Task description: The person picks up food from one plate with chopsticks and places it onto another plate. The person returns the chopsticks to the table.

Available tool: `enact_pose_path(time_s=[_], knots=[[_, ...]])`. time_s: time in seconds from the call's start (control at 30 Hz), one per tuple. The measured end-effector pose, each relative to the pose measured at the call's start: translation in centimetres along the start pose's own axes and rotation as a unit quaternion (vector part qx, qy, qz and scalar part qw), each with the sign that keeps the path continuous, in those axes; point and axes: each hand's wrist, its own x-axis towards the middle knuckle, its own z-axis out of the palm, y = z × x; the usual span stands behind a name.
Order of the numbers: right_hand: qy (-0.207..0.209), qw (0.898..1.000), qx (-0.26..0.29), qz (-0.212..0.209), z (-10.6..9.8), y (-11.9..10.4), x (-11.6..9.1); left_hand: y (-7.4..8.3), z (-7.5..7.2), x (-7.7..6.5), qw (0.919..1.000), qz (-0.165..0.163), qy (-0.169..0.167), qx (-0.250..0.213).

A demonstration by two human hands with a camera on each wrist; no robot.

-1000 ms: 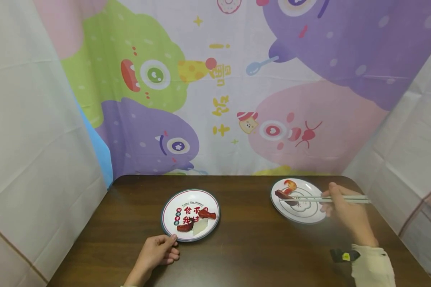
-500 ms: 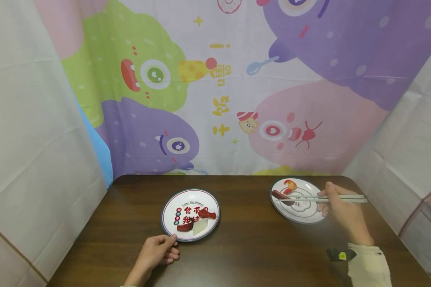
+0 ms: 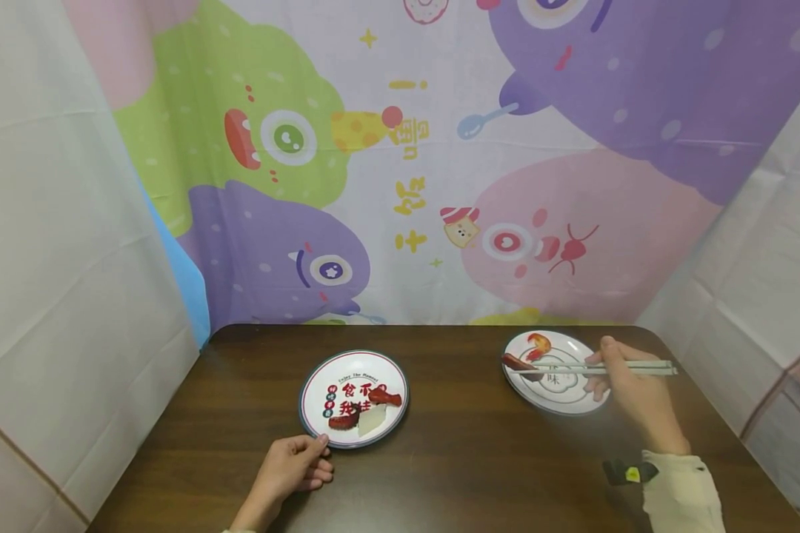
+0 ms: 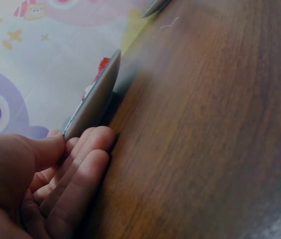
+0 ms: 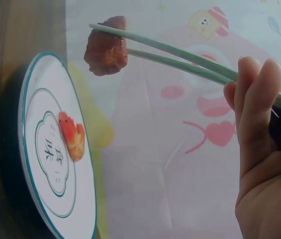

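pale green chopsticks (image 5: 180, 52) sit in the bent fingers of my right hand (image 3: 636, 396), one stick across the front of the brown meat piece (image 5: 106, 47) and the other seemingly behind, presumably to stop it slipping as it hangs over the right plate (image 3: 570, 401), apart from the shrimp (image 5: 73, 137). my left hand (image 3: 290, 466) pinches the left plate (image 3: 324, 379) by its near rim, probably to steady it.

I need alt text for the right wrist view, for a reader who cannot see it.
Pale green chopsticks in the person's right grip pinch a reddish-brown food piece, apart from a teal-rimmed white plate bearing an orange-red piece. A cartoon-patterned cloth hangs behind.
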Motion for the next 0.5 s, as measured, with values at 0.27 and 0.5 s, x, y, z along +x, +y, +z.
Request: enact_pose_path(time_s=[0.27,0.5], knots=[[-0.004,1.0,-0.023,0.009,0.23,-0.62,-0.18,0.03,0.03,-0.08,1.0,0.001,0.0,-0.002],[-0.011,0.999,-0.034,-0.003,0.33,-0.81,-0.29,0.14,0.03,-0.08,1.0,-0.001,0.006,-0.003]])
